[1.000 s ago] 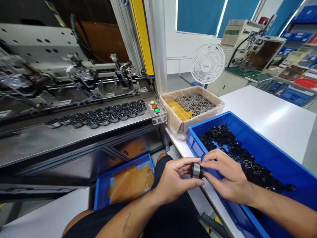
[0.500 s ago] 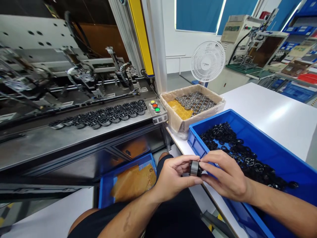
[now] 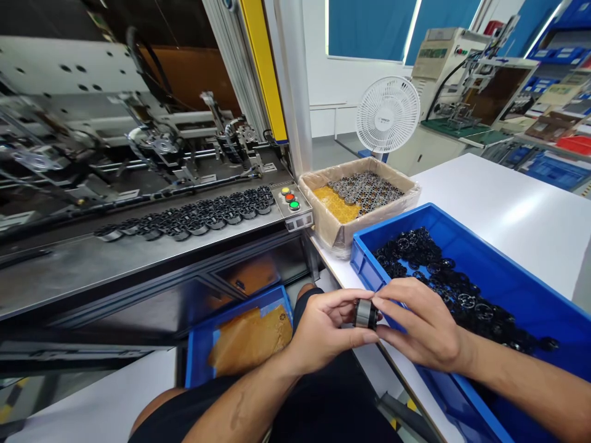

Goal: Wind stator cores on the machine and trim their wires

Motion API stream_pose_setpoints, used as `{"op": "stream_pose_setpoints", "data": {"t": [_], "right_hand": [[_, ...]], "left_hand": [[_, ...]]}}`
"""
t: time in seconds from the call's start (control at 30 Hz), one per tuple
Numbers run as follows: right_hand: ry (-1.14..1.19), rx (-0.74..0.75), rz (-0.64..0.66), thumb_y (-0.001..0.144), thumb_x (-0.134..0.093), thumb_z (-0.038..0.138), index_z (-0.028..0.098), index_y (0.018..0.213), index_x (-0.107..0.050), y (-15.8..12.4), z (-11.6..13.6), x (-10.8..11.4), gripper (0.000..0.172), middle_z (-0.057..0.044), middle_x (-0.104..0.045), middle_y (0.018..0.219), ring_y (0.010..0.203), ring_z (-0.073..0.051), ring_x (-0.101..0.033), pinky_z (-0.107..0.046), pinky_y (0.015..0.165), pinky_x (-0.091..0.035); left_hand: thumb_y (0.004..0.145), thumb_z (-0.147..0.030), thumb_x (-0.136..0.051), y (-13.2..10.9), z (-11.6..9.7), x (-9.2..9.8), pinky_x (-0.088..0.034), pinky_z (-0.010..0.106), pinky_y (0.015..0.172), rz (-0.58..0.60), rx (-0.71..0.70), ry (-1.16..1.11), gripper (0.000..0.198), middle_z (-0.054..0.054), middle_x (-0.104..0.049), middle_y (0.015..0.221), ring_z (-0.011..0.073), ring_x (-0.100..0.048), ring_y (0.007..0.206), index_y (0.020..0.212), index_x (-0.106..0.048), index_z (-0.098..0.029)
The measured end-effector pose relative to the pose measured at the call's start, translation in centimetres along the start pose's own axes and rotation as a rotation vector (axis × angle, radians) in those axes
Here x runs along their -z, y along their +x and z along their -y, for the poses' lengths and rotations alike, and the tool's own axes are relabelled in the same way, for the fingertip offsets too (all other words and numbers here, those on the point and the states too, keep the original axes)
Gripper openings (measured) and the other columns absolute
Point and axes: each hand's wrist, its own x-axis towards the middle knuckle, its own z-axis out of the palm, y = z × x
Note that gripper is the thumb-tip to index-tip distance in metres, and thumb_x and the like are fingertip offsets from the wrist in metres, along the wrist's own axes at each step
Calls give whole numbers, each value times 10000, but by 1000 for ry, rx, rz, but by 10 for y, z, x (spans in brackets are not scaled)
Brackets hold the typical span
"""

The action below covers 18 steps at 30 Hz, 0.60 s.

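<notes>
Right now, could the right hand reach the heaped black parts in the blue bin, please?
Probably yes: no lid covers the blue bin beside the right hand, leaving the black parts exposed, though that hand touches the held part.

Grey ring (black-edged), turned sideways

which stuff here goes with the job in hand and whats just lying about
Likely the job:
- ring held by left hand and right hand
- black parts in blue bin
- loose rings on bench

Likely just around:
- fan
- blue blinds
</notes>
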Motion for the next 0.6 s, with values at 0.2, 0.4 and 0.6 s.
{"op": "stream_pose_setpoints", "data": {"t": [0.2,0.4,0.6], "right_hand": [[-61,22,-4,875,-695,178,62,1138,-637,2,1,2,293,-164,-701,985,936,-253,-656,-416,755,-591],[-160,123,29,889,-673,177,14,1118,-655,0,1,3,282,-193,-716,995,979,-279,-669,-430,751,-607],[-192,105,39,896,-677,171,34,1110,-656,-1,1,-1,255,-174,-723,993,963,-264,-680,-418,761,-616]], "left_hand": [[570,-53,-921,-1,-4,1,-607,185,777,-28,89,40,530,31,-809,906,132,-765,808,1063,-763,-163],[564,-144,-946,-3,-2,3,-616,272,846,-46,185,99,555,50,-807,940,178,-770,855,1083,-750,-156],[819,-320,-794,-8,6,4,-517,374,1064,53,62,302,593,133,-701,1292,258,-661,1213,1360,-607,-165]]}}
